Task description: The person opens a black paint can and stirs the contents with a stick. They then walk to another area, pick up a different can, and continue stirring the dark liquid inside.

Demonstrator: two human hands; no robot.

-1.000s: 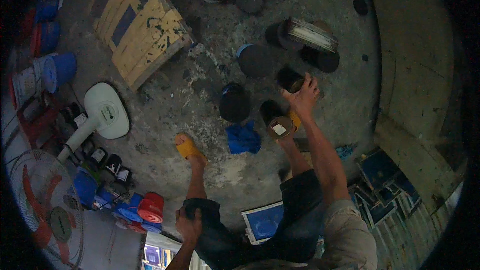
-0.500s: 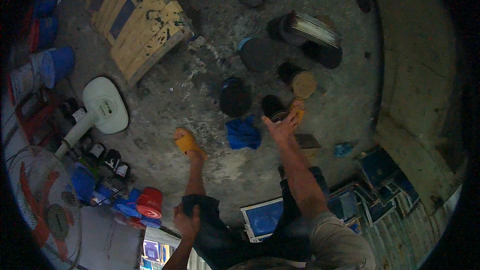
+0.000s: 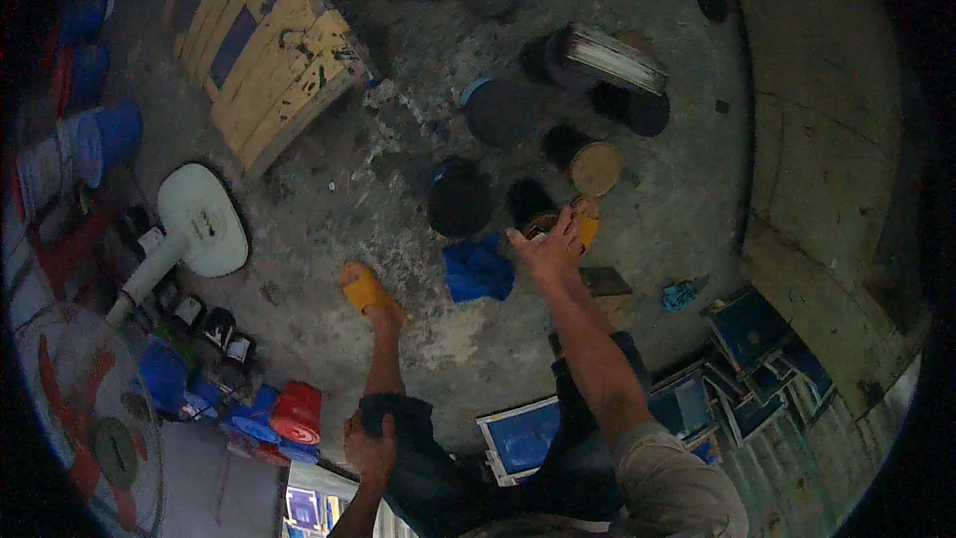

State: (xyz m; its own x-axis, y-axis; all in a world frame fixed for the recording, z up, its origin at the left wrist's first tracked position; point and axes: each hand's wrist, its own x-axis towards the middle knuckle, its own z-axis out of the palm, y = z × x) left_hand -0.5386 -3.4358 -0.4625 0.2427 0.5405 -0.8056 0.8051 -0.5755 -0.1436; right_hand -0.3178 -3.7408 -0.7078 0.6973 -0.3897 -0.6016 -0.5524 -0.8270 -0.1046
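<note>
My right hand (image 3: pixel 550 247) reaches down to the floor beside my right foot. Its thumb and fingers lie on either side of a dark cylinder (image 3: pixel 528 199), perhaps a can, at its near end. The grip itself is partly hidden. My left hand (image 3: pixel 370 450) rests on my bent left knee (image 3: pixel 398 408) with its fingers laid along the trouser leg and nothing in them. A crumpled blue cloth (image 3: pixel 478 271) lies left of the right hand. Beyond the cylinder stand a round dark container (image 3: pixel 459 199) and a can with a tan round top (image 3: pixel 597 169).
An orange slipper (image 3: pixel 366 289) is on my left foot. At left are a pale fan base (image 3: pixel 204 219), a caged fan (image 3: pixel 110 438) and a red bucket (image 3: pixel 297 412). A wooden pallet (image 3: pixel 269 60) lies beyond; blue-filled frames (image 3: pixel 752 329) lean at right.
The view has shifted slightly, so the floor things sit a little further left. My right hand stays at the dark cylinder, its fingers slightly changed. My left hand remains on the knee.
</note>
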